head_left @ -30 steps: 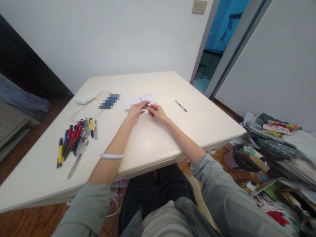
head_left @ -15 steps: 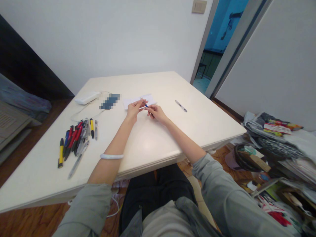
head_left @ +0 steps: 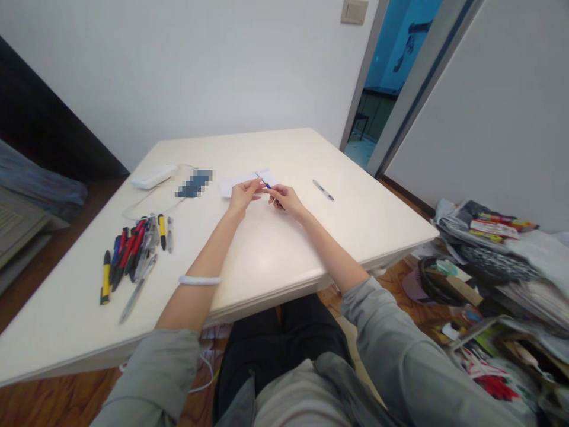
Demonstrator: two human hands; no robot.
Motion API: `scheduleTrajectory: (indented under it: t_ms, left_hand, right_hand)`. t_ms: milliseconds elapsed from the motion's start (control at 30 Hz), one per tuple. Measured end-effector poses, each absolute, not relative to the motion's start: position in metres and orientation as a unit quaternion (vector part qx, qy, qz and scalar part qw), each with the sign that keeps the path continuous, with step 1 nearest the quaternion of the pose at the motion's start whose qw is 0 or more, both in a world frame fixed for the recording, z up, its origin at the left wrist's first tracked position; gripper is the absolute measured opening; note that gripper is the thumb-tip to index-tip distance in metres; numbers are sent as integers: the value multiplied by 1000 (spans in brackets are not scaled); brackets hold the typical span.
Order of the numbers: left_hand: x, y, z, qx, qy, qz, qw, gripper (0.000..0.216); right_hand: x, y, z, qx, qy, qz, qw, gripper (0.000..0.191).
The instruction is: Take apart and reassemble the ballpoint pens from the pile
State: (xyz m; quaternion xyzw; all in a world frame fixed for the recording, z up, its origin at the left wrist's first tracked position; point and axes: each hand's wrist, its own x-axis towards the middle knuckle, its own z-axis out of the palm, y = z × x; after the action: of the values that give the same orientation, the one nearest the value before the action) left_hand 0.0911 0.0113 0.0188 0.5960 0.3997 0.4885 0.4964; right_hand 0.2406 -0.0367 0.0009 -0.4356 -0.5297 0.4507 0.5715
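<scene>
Above the table's middle, both hands are closed around a slim blue-and-dark pen [head_left: 267,185]. My left hand [head_left: 242,196] pinches its thin front part with the fingertips, and the tip points up and away from me. My right hand [head_left: 288,200] has its thumb and fingers around the back part, with the blue section showing between the two hands. Fingers hide much of the pen. White paper [head_left: 227,186] lies flat just beyond and under the hands. A clear pen with dark ends [head_left: 323,190] rests on the table to the right.
On the left of the white table [head_left: 267,261] lies a pile of red, blue, black and clear pens [head_left: 136,246], with yellow-black markers [head_left: 105,277] beside it. Behind them are a white box-shaped device [head_left: 153,177] with a cable and a blurred-out dark item [head_left: 194,184].
Both hands and the pen have shifted slightly right against the paper. More of the pen's blue section shows between the hands. The view has turned a little; the loose pens have not moved.
</scene>
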Motion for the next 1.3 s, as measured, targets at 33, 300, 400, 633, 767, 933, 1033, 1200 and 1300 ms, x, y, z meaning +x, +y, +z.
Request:
scheduleTrajectory:
  t_ms: [33, 300, 400, 633, 767, 933, 1033, 1200, 1300]
  left_hand:
    - [90, 13, 18, 598, 412, 488, 483, 47]
    - [109, 27, 4, 690, 523, 362, 345, 32]
    - [122, 33, 1, 713, 522, 352, 309, 35]
    - [135, 39, -4, 704, 522, 336, 343, 41]
    - [134, 38, -4, 715, 532, 326, 315, 40]
    - [124, 43, -3, 721, 527, 318, 317, 32]
    - [113, 45, -4, 695, 511, 331, 383, 26]
    - [95, 39, -4, 609, 462, 403, 504, 16]
    - [90, 37, 4, 551, 440, 440, 556, 12]
  right_hand:
    - [243, -37, 2, -440, -526, 447, 574, 28]
    - [261, -37, 6, -495, -485, 415, 590, 17]
    - [261, -36, 4, -495, -487, 412, 589, 19]
    - [261, -35, 4, -499, -485, 407, 591, 21]
    - [261, -34, 3, -501, -488, 406, 588, 20]
    - [261, -35, 2, -505, -485, 410, 585, 16]
    - [260, -35, 1, -510, -482, 411, 582, 15]
    - [257, -32, -1, -513, -489, 412, 572, 15]
    - [256, -32, -3, -508, -498, 413, 568, 16]
